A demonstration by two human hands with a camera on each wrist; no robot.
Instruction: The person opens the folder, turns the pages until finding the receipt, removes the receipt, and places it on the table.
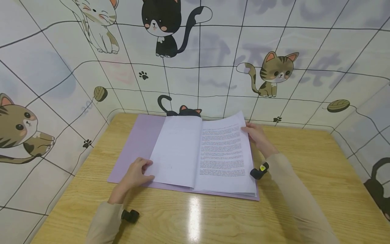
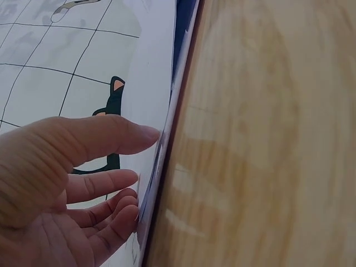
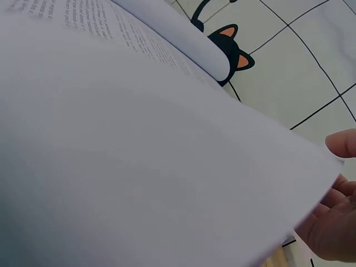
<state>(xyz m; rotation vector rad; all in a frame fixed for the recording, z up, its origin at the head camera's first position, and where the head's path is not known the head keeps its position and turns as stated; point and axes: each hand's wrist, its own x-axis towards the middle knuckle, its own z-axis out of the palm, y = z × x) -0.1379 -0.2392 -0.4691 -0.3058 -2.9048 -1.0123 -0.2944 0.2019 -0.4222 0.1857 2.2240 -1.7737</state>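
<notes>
The open booklet [image 1: 203, 154] lies mid-tabletop [image 1: 304, 162] on a purple folder [image 1: 134, 145]. At its 2 o'clock corner the right hand [image 1: 257, 137] seemingly pinches the printed page; lift it gently. At 8 o'clock the left hand [image 1: 135, 174] presses with relaxed fingers [image 2: 105, 183]; keep it firm.

My lilac folder [image 1: 134, 145] holds white pages [image 1: 225, 152] with black print, on a pale wood-grain table [image 1: 304, 176].
</notes>
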